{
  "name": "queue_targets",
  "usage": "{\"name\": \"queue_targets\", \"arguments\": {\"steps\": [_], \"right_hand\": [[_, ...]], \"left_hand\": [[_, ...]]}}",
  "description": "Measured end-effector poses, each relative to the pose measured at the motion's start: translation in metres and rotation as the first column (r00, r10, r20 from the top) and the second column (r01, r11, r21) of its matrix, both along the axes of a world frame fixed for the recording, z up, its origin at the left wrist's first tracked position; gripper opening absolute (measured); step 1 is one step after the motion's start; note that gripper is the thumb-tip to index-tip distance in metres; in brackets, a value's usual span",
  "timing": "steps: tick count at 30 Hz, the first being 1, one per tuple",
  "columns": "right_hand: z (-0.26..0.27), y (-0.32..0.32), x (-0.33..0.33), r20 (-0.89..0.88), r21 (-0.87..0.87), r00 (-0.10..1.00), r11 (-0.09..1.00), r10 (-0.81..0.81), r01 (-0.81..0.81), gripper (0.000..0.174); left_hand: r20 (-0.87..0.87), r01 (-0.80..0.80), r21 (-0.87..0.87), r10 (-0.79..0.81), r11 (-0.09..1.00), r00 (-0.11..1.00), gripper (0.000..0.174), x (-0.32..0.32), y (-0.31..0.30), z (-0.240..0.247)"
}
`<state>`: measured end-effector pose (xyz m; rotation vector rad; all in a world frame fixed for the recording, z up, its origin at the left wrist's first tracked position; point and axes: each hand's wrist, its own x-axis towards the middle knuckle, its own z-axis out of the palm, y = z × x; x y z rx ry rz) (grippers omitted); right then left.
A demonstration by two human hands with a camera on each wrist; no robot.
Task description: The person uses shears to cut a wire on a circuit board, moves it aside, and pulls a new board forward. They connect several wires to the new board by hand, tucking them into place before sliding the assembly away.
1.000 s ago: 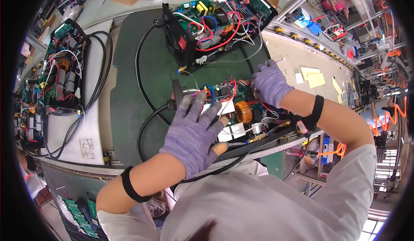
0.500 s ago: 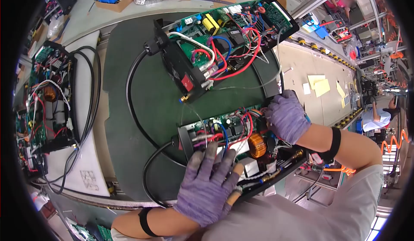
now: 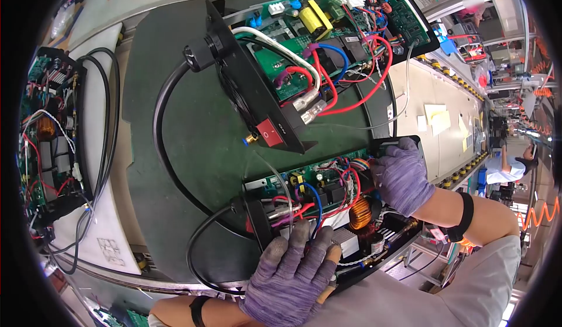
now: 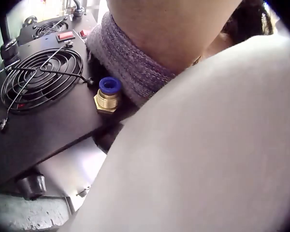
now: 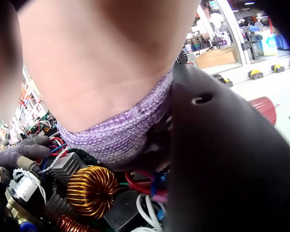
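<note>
An opened black power unit (image 3: 333, 182) with wires and circuit boards lies in front of me on a dark green mat. Inside it is a copper-wound ring coil (image 3: 361, 211), seen large as the coil (image 5: 93, 192) in the right wrist view. My gloved left hand (image 3: 291, 275) lies with straight fingers over the unit's near left part. At its right end my gloved right hand (image 3: 404, 178) grips with curled fingers beside the black end panel (image 5: 222, 145); the fingertips are hidden. In the left wrist view, a brass fitting with a blue collar (image 4: 108, 94) is close to the left cuff.
A second opened unit (image 3: 319, 52) with a red switch stands behind, its black power cable (image 3: 170, 134) looping left. More opened units (image 3: 52, 134) sit on a white board at the left. Yellow paper slips (image 3: 436, 119) lie to the right beside rollers (image 3: 456, 178).
The view has moved closer, and both units appear larger. The near unit and both hands appear farther right and lower in the head view. Both hands stay at the near unit.
</note>
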<state>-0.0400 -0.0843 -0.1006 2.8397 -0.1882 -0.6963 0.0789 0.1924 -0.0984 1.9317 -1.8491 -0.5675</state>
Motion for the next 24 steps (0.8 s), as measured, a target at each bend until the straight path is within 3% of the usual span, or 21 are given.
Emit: {"name": "queue_targets", "arguments": {"steps": [4,5,8,9,10,12,13,14,16,17,18,19,20,22,23,24], "right_hand": [[0.011,0.006,0.013,-0.223,-0.064,0.969,0.994,-0.104,0.092,0.012],[0.012,0.003,0.017,-0.33,-0.057,0.931,0.988,-0.155,0.144,0.017],[0.026,-0.008,-0.002,0.076,0.195,0.995,0.978,0.061,-0.074,0.024],[0.045,-0.009,0.001,0.12,0.316,0.991,0.944,0.057,-0.092,0.029],[0.063,-0.008,0.002,0.142,0.304,0.99,0.952,-0.008,-0.036,0.029],[0.092,-0.006,-0.005,0.189,0.284,0.971,0.955,-0.148,0.09,0.028],[0.092,-0.01,-0.019,0.386,0.256,0.902,0.962,-0.193,0.097,0.029],[0.087,-0.017,-0.033,0.512,0.204,0.834,0.972,-0.207,0.116,0.031],[0.079,-0.028,-0.053,0.43,0.346,0.739,0.851,-0.519,0.396,0.035],[0.077,-0.026,-0.058,0.27,0.424,0.683,0.72,-0.679,0.549,0.037],[0.075,-0.023,-0.057,0.097,0.471,0.595,0.564,-0.798,0.679,0.039],[0.072,-0.023,-0.057,-0.083,0.484,0.486,0.391,-0.87,0.783,0.041],[0.064,-0.029,-0.061,-0.122,0.54,0.485,0.352,-0.866,0.765,0.042],[0.035,-0.043,-0.071,-0.196,0.642,0.494,0.27,-0.847,0.717,0.045],[0.026,-0.046,-0.073,-0.175,0.759,0.486,0.197,-0.856,0.62,0.037],[0.026,-0.051,-0.072,-0.191,0.756,0.535,0.224,-0.823,0.615,0.034]], "left_hand": [[-0.008,0.011,-0.041,-0.012,0.999,1.0,0.062,0.007,-0.001,-0.002],[-0.008,-0.007,-0.078,0.007,0.997,1.0,0.064,0.008,-0.002,-0.001],[0.022,-0.033,-0.055,0.034,0.998,0.999,0.058,0.01,-0.001,0.005],[-0.039,-0.098,-0.09,0.095,0.991,0.995,0.061,0.01,0.002,0.007],[-0.005,-0.163,-0.156,0.164,0.974,0.986,0.072,0.007,0.005,0.005],[-0.044,-0.359,-0.214,0.358,0.909,0.933,0.071,0.004,0.007,0.001],[-0.151,-0.453,-0.121,0.435,0.883,0.888,0.078,0.006,0.006,0.005],[-0.206,-0.507,-0.197,0.47,0.839,0.858,0.09,0.004,0.01,0.0],[-0.407,-0.618,-0.015,0.56,0.786,0.722,0.094,0.0,0.014,0.001],[-0.553,-0.616,0.2,0.607,0.762,0.57,0.094,0.001,0.014,0.013],[-0.55,-0.676,0.011,0.569,0.737,0.612,0.092,0.0,0.011,-0.005],[-0.524,-0.681,0.021,0.589,0.732,0.616,0.091,0.004,0.011,-0.013],[-0.495,-0.689,0.03,0.61,0.724,0.619,0.09,0.01,0.01,-0.018],[-0.71,-0.657,0.207,0.574,0.725,0.409,0.086,0.019,0.001,-0.022],[-0.787,-0.621,0.29,0.55,0.729,0.278,0.084,0.024,-0.004,-0.023],[-0.788,-0.586,0.353,0.569,0.729,0.234,0.081,0.03,-0.008,-0.022]]}}
